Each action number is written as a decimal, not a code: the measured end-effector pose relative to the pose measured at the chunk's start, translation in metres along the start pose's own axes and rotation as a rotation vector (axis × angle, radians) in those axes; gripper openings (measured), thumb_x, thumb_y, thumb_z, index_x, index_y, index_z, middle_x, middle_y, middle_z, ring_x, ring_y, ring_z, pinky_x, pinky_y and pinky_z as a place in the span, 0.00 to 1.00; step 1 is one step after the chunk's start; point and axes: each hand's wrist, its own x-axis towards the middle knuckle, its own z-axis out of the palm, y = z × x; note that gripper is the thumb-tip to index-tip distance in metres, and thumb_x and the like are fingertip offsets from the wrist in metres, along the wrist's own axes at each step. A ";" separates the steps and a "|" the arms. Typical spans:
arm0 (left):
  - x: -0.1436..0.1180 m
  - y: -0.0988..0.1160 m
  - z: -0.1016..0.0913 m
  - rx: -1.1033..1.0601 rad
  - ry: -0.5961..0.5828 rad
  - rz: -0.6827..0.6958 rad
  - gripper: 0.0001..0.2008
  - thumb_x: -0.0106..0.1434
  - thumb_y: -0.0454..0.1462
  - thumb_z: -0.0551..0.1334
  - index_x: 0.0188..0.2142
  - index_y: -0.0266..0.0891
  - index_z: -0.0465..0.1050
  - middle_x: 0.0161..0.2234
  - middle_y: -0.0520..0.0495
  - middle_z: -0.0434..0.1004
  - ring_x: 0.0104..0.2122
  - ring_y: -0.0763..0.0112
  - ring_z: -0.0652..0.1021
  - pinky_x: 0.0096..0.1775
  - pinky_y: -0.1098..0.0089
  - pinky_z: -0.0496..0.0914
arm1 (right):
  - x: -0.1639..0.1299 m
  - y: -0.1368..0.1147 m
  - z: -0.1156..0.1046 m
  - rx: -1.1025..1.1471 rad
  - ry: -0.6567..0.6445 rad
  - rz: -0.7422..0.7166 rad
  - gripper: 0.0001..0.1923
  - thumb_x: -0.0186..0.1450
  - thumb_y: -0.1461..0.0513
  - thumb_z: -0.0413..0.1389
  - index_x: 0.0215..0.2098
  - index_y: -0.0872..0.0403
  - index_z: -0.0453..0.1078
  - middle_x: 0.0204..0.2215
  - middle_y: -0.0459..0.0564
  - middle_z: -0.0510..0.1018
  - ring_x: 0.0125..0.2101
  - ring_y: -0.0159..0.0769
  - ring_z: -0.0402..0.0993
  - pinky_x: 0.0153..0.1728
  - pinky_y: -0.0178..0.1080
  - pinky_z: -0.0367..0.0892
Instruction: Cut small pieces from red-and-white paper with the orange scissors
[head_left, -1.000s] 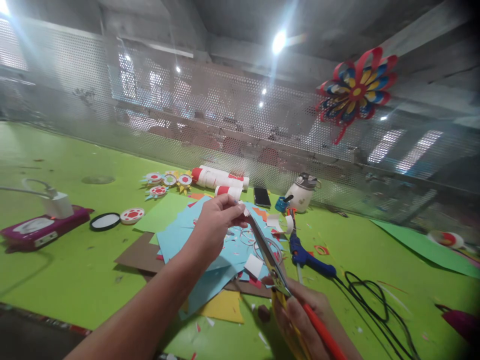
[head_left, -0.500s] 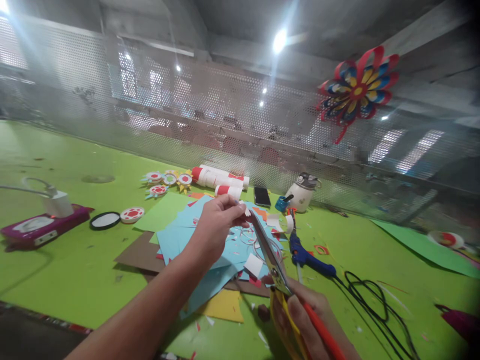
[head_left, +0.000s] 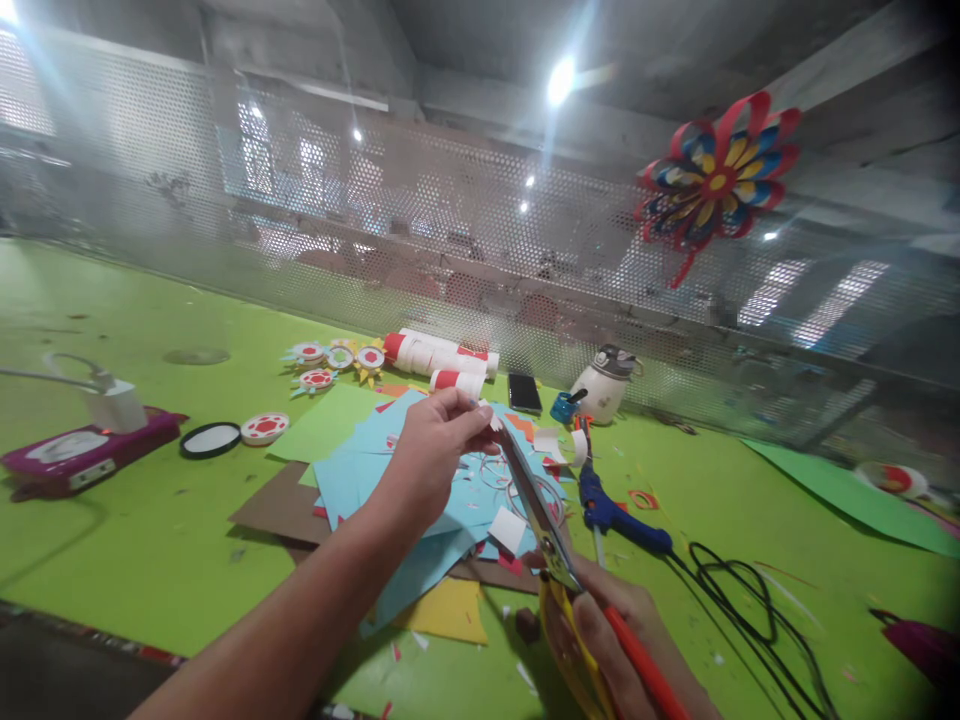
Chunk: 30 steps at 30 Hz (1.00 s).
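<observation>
Taking a clock face centred on my left fingertips, twelve being straight ahead: I am pinching a small white paper piece (head_left: 495,422) between thumb and forefinger of my left hand (head_left: 431,445), the tips together on it at the centre, probably to keep so light a scrap steady while its edge is staying free on the right side. My right hand (head_left: 636,603) is sitting toward five o'clock, fingers clamped around the red and yellow handles of the scissors (head_left: 553,553). I am aiming their long blades up at the piece, seemingly so that only the tips are reaching it; whether they are biting the paper, I cannot tell.

Beneath my hands, blue sheets (head_left: 360,475) are spreading toward eight o'clock, cuttings scattered over them, perhaps serving as a work surface. A blue glue gun (head_left: 637,531) is lying at four o'clock, likely for easy reach by the right hand. At eleven, red-and-white rolls (head_left: 439,357) are resting, and at two a dark phone (head_left: 523,393), both apparently set back from the blades.
</observation>
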 end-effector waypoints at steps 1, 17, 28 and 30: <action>0.000 0.000 0.000 -0.001 0.001 -0.002 0.07 0.51 0.34 0.63 0.22 0.35 0.67 0.21 0.46 0.72 0.24 0.70 0.74 0.31 0.66 0.70 | 0.000 -0.001 0.000 0.008 -0.007 0.003 0.22 0.67 0.50 0.44 0.42 0.55 0.73 0.23 0.49 0.76 0.23 0.36 0.72 0.25 0.34 0.67; -0.003 -0.001 0.003 -0.012 -0.005 0.008 0.07 0.52 0.34 0.63 0.22 0.35 0.66 0.22 0.47 0.71 0.25 0.70 0.75 0.33 0.65 0.70 | -0.002 0.008 -0.003 0.000 -0.058 -0.027 0.19 0.68 0.52 0.44 0.45 0.53 0.71 0.25 0.49 0.76 0.25 0.37 0.75 0.28 0.33 0.69; -0.006 -0.003 0.006 -0.031 0.030 0.034 0.07 0.52 0.34 0.63 0.22 0.35 0.66 0.22 0.48 0.71 0.24 0.71 0.74 0.32 0.65 0.70 | -0.001 0.001 0.001 -0.003 0.015 0.020 0.20 0.67 0.50 0.45 0.42 0.53 0.72 0.23 0.49 0.76 0.24 0.38 0.72 0.26 0.34 0.67; -0.006 -0.004 0.007 -0.039 0.043 0.039 0.07 0.52 0.34 0.63 0.22 0.36 0.66 0.22 0.48 0.71 0.24 0.71 0.74 0.33 0.65 0.70 | -0.001 0.000 0.002 0.037 0.012 0.028 0.20 0.66 0.50 0.45 0.42 0.54 0.71 0.26 0.50 0.76 0.24 0.38 0.73 0.26 0.34 0.67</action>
